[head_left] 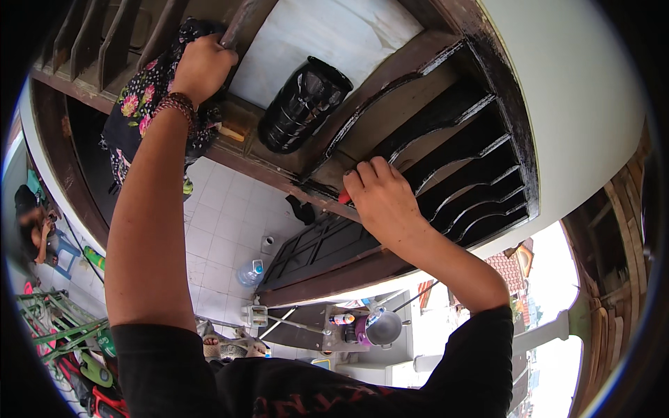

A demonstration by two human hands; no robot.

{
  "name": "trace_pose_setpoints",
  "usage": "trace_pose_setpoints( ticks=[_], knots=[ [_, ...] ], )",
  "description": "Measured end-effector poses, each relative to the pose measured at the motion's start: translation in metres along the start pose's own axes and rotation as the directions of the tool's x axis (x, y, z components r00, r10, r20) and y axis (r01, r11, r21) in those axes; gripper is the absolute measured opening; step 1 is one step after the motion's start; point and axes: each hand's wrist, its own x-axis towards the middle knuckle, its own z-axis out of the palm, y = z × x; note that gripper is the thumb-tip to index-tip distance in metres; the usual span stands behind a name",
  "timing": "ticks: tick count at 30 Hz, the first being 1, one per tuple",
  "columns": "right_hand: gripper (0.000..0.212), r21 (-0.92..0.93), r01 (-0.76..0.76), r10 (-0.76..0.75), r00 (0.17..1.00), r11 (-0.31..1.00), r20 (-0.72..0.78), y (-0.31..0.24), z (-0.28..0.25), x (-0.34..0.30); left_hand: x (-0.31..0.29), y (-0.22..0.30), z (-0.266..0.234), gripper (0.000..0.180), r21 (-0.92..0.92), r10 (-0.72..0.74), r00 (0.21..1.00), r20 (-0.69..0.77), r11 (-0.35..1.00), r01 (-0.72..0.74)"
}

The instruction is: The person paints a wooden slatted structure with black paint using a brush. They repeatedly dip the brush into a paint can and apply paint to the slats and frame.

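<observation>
Wavy slats [446,115] look black, with pale streaks along their edges.

Brown wooden ledge [258,166] — glossy black container [301,104], floral cloth [136,104] draped across

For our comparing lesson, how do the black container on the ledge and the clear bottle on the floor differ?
The black container is opaque and glossy; the clear bottle is see-through. The black container is open-topped, while the clear bottle has a blue cap. Both look roughly cylindrical.
</observation>
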Motion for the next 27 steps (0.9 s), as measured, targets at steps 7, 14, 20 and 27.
trace_pose_setpoints(
  ticks=[7,14,20,27],
  knots=[
    [0.019,0.259,-0.375,0.445,0.835,0.890,-0.322,0.055,-0.019,0.024,0.003,0.000,0.001,0.038,0.021,0.027,0.999,-0.017,0.999,-0.027],
    [0.033,-0.131,-0.082,0.034,0.944,0.988,-0.329,0.034,-0.031,0.008,0.002,0.000,-0.005,0.038,0.052,0.043,0.999,-0.031,0.998,-0.041],
    [0.028,0.297,-0.029,0.039,0.999,0.955,-0.028,-0.006,0.008,-0.006,0.005,-0.003,0.001,0.040,0.020,0.025,1.000,-0.016,1.000,-0.024],
    [0.017,0.306,-0.306,0.416,0.806,0.902,-0.421,0.051,-0.015,0.020,0.007,-0.005,-0.003,0.041,0.026,0.038,0.999,0.005,0.999,-0.038]
  ],
)
